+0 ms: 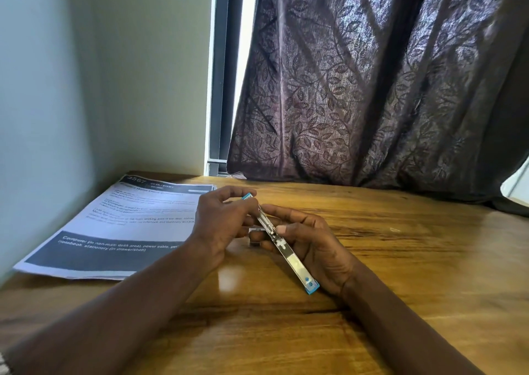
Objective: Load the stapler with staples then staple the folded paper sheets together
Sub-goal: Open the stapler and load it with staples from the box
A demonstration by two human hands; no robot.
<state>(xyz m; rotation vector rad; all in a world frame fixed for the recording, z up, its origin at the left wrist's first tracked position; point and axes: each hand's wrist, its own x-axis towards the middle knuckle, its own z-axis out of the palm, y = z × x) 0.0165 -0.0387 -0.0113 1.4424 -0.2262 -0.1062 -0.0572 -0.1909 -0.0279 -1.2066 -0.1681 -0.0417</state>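
Wood desk [400, 260], printed sheets [120, 231] at left (by wall), patterned curtain [372, 88] behind

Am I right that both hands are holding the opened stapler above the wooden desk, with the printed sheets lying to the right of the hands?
Not quite. The head view shows the printed sheets lying left of the hands, by the wall. The rest holds: left hand and right hand hold the opened stapler above the wooden desk.

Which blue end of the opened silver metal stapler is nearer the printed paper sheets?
The far blue tip, pinched at the left hand, lies close to the printed paper sheets. The near blue end sits by the right hand wrist.
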